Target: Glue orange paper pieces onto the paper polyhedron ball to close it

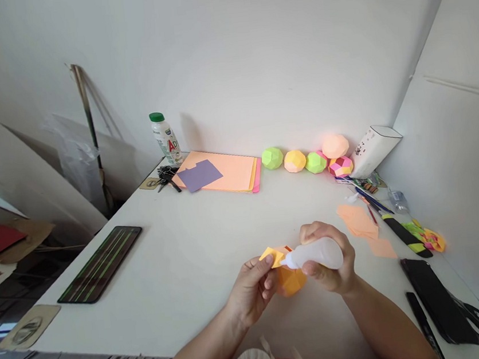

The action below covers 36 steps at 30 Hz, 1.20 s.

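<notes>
My left hand [255, 284] pinches a small yellow paper piece [272, 255] between thumb and fingers. In my right hand [332, 255] is a white squeeze glue bottle [317, 253], tilted so that its nozzle meets or nearly meets the paper; I cannot tell which. Just below the nozzle, an orange faceted paper ball [291, 280] sits between the two hands, partly hidden by them. Whether my left fingers also touch the ball cannot be made out.
Coloured sheets [225, 169] lie at the back with a purple piece [200, 175] on top. Several finished paper balls [295, 161] line the wall. Peach paper pieces [356, 219], a cutter [405, 235] and scissors [475, 314] lie right; a dark panel [100, 264] lies left.
</notes>
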Each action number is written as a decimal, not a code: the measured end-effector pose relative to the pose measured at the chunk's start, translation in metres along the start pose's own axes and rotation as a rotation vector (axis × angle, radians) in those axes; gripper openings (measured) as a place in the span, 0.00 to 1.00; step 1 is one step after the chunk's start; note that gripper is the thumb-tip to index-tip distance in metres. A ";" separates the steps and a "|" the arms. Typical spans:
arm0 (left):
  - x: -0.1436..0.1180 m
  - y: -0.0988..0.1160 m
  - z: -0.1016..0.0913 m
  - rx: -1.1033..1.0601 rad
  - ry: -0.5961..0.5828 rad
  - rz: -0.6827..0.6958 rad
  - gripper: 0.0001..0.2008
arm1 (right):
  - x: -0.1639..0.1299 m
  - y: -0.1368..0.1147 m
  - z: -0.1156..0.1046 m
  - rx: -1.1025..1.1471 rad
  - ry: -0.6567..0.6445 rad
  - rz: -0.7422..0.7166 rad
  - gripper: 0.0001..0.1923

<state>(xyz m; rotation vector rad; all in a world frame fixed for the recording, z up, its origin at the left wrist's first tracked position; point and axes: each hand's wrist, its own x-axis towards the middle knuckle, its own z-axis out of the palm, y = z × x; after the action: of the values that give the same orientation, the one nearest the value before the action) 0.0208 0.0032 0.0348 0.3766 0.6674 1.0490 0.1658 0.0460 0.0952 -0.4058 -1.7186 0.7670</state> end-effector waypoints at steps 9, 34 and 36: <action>0.000 0.000 0.001 -0.025 0.022 -0.005 0.28 | -0.001 0.001 0.002 -0.061 0.031 -0.051 0.10; 0.001 -0.001 0.001 -0.030 0.016 -0.006 0.26 | -0.006 0.006 0.004 -0.118 0.037 -0.036 0.14; 0.001 -0.001 0.001 -0.028 0.012 -0.005 0.26 | -0.006 0.006 0.004 -0.122 0.045 -0.022 0.14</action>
<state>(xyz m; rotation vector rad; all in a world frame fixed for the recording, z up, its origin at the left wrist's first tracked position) 0.0219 0.0035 0.0349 0.3445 0.6636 1.0553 0.1629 0.0456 0.0861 -0.4829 -1.7305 0.6343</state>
